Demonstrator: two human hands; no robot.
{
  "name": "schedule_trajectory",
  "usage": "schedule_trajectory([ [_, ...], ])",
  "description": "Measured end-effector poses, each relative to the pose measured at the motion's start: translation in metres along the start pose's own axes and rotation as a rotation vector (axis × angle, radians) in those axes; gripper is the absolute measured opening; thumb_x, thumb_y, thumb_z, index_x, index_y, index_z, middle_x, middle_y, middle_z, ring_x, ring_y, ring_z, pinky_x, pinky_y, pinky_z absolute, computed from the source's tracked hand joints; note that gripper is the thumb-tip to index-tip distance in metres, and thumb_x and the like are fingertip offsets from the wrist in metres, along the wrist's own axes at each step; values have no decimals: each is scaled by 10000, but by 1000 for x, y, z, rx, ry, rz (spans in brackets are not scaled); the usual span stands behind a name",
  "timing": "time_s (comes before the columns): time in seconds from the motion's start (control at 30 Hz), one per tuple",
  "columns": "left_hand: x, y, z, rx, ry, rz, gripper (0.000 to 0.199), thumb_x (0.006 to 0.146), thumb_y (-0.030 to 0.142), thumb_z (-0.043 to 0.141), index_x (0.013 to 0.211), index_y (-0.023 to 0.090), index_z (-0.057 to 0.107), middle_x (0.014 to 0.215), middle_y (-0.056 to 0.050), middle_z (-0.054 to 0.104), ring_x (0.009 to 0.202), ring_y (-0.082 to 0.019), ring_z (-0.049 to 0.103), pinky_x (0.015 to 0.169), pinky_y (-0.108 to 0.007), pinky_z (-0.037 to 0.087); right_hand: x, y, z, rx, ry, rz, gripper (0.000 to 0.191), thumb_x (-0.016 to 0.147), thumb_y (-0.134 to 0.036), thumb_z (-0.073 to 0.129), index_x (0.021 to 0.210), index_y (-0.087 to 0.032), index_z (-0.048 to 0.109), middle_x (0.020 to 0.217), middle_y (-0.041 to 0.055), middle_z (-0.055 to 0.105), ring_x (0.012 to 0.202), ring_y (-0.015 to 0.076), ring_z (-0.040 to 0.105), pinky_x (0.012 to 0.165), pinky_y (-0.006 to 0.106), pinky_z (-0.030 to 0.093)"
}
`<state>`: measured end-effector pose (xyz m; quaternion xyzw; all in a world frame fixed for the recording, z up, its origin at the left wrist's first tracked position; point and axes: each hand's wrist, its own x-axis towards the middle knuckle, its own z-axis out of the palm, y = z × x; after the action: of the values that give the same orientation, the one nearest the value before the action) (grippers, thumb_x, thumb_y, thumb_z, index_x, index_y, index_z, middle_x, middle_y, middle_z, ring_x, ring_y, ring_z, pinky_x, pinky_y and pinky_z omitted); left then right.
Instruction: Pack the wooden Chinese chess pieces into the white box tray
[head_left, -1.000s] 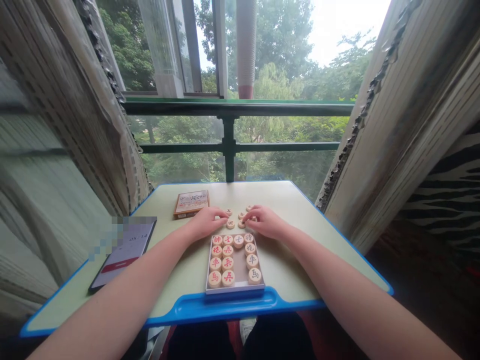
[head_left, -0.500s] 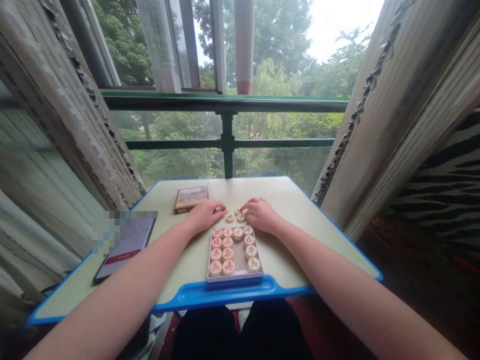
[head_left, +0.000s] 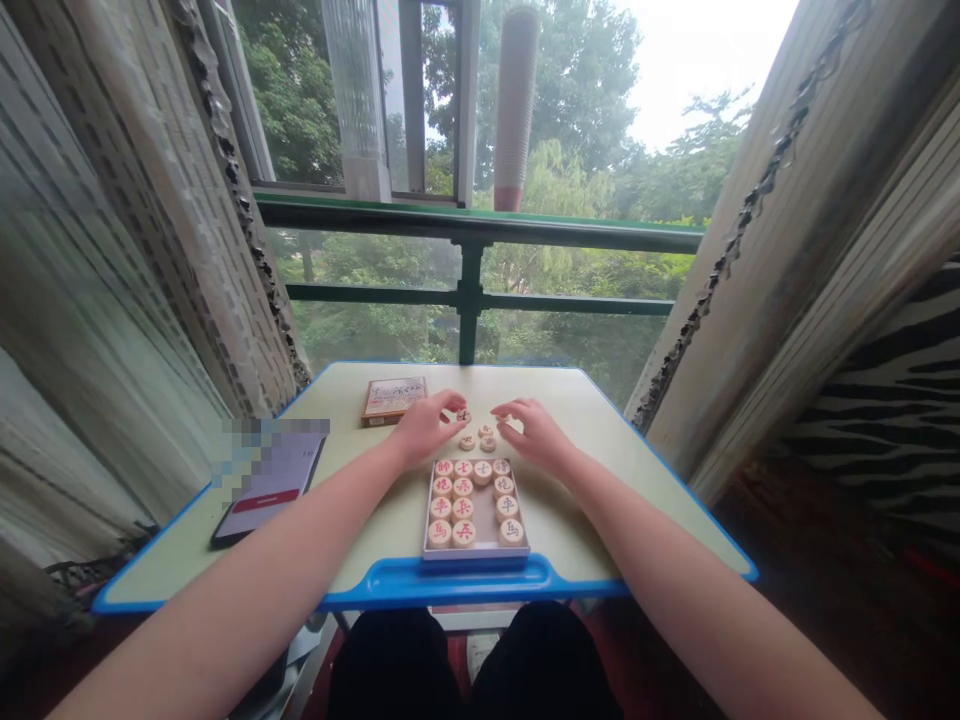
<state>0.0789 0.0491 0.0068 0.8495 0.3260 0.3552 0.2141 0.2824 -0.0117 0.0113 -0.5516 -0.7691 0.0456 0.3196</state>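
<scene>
An open white box tray near the table's front edge holds several round wooden chess pieces, red-marked ones on the left and black-marked ones down the right side. Beyond it, a few loose pieces lie on the table. My left hand has its thumb and fingers curved around a dark-marked piece, touching or nearly touching it. To the right, my right hand is curled with thumb and index finger near a piece mostly hidden by the fingers.
A flat printed box lid rests at the back left of the blue-edged table. A phone lies on the left side. Curtains hang on both sides, with a green railing behind the table.
The view has shifted slightly. Both hands have drawn a little apart from each other, uncovering more of the loose pieces between them. The pieces in the tray are unchanged.
</scene>
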Motion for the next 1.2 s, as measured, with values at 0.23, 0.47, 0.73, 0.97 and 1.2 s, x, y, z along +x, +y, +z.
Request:
schedule_trajectory([
  [0.23,-5,14,7,-208,-19,0,442,713,251,627,1123,150,495,966,-89,660,782,-157,640,752,-333,540,-4,-11,1,32,8,-23,254,763,-213,603,1013,-175,623,887,55,657,857,172,529,784,321,421],
  [0.47,-6,17,13,-343,-23,3,501,712,285,656,1166,139,501,975,-101,661,811,-172,645,743,-338,554,-4,-12,3,64,51,-94,214,754,-202,627,967,-184,628,855,44,663,791,153,545,727,295,432],
  [0.73,-6,25,11,-231,53,30,436,709,339,664,1083,129,587,947,-102,684,853,-200,647,733,-331,556,-6,-17,-1,114,83,-85,202,771,-245,613,956,-165,624,863,60,669,769,154,568,689,284,451],
  [0.97,-6,23,9,-86,7,24,390,741,374,627,1035,118,633,865,-85,698,760,-180,644,677,-295,535,-3,-10,-1,171,108,-85,196,766,-231,605,954,-175,613,838,46,656,772,144,575,680,269,446],
  [1.2,-7,26,9,-22,30,156,304,794,344,579,1003,138,657,874,-76,698,730,-158,632,665,-261,513,-4,-13,-8,184,51,-61,193,744,-220,611,934,-182,615,756,17,646,702,120,563,655,245,426],
])
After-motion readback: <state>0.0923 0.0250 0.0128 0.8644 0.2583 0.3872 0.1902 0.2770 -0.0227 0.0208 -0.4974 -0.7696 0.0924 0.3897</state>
